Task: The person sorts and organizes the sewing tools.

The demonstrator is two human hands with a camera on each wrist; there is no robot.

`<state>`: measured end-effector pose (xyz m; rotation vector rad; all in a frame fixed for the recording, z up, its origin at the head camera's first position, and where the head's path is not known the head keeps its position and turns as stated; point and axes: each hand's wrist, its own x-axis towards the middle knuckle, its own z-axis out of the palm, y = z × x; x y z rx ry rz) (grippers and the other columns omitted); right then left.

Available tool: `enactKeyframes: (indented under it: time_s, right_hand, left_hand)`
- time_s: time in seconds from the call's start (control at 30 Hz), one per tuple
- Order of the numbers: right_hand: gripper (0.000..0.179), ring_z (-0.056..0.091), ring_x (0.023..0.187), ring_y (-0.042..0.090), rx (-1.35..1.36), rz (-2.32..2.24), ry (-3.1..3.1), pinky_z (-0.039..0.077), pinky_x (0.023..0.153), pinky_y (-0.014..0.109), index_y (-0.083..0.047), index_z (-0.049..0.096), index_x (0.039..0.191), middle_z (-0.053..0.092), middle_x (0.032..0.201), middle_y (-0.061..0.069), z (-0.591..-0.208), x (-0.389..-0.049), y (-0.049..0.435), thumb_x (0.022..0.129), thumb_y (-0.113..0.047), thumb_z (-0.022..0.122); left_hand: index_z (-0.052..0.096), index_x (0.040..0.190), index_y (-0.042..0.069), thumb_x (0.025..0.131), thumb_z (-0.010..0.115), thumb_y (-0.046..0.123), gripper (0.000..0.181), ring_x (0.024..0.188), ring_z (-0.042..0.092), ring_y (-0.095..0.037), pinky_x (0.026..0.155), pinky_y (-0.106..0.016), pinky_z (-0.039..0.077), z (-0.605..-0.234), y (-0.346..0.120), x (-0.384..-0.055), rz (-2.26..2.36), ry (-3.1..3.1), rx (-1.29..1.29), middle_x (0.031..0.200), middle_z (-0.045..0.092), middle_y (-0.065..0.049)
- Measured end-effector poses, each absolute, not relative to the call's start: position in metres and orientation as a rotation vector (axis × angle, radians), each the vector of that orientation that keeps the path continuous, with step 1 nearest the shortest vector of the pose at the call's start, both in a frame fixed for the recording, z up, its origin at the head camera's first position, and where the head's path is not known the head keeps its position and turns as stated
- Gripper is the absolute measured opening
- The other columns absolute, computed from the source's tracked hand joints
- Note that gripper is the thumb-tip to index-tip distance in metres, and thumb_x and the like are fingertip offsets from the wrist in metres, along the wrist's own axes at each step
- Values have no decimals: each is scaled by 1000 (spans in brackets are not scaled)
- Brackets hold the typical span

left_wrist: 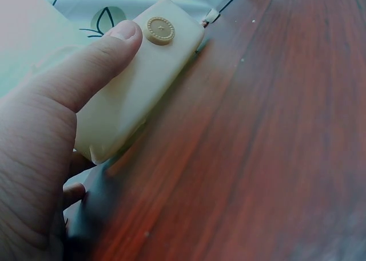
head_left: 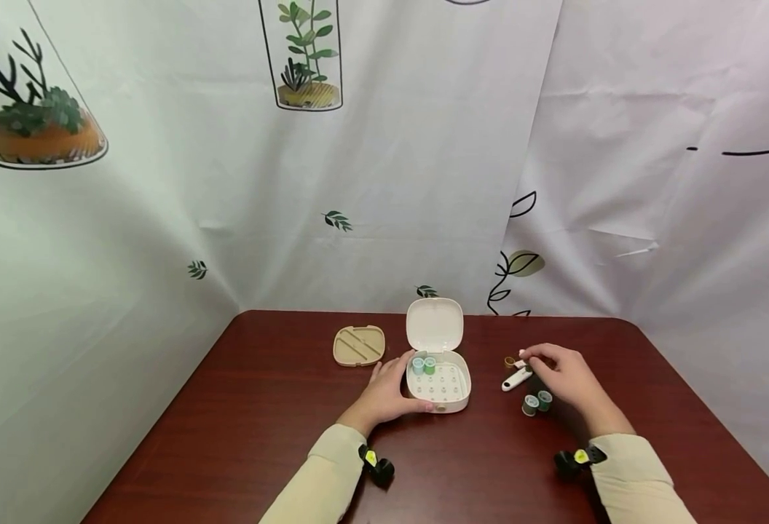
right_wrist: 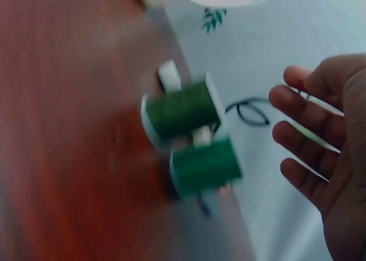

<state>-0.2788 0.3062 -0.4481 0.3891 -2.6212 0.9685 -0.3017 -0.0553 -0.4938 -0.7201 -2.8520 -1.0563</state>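
My left hand [head_left: 387, 393] holds a white sewing box [head_left: 465, 389] on the table, thumb at its front beside a round tan clasp [left_wrist: 160, 30] and fingers along the left side. The lid [head_left: 435, 325] stands up. Inside, a light blue thread spool [head_left: 418, 366] and a green thread spool [head_left: 430, 366] sit over rows of small pegs. My right hand [head_left: 564, 375] hovers with loosely bent fingers over a white elongated item [head_left: 517, 379] with a dark hole at one end. Nearer me, a dark green spool [right_wrist: 182, 111] and a brighter green spool [right_wrist: 206, 166] stand side by side.
A tan tray [head_left: 358, 346] with diagonal bars lies left of the box. A small brownish-gold ring-like piece [head_left: 509, 362] is left of my right fingertips. The dark red wooden table [head_left: 260, 407] ends at a printed white curtain [head_left: 397, 240].
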Motion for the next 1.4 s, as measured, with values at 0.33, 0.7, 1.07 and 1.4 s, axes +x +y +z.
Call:
enactKeyframes:
  time_s: [0.33, 0.7, 1.07, 1.4]
  right_hand:
    - [19, 59, 85, 4, 627, 1199, -2589, 48, 72, 22, -3, 71, 110, 72, 101, 7, -469, -259, 339, 91, -3, 70]
    - [25, 53, 65, 11, 748, 1392, -2508, 43, 53, 27, -1, 68, 108, 61, 81, 2, -486, -257, 349, 85, 3, 73]
    - [18, 50, 64, 9, 538, 1261, -2643, 42, 55, 26, -9, 71, 102, 56, 75, -4, -487, -252, 349, 85, -5, 78]
    - [13, 49, 70, 7, 270, 1078, -2511, 39, 59, 23, -12, 71, 95, 56, 78, -3, -480, -256, 337, 85, -6, 77]
  left_hand:
    - [33, 158, 21, 70, 83, 63, 110, 146, 34, -25, 121, -57, 11, -496, -56, -302, -1056, -2860, -709, 158, 41, -2]
    - [33, 158, 21, 71, 83, 64, 109, 145, 35, -25, 121, -58, 12, -495, -56, -303, -1044, -2844, -725, 157, 42, -2]
    - [33, 158, 26, 71, 81, 68, 108, 146, 33, -25, 122, -56, 12, -495, -55, -300, -1036, -2866, -731, 155, 45, 1]
    - [35, 157, 22, 70, 81, 68, 108, 147, 30, -36, 120, -58, 18, -492, -57, -300, -1001, -2850, -732, 157, 43, -4]
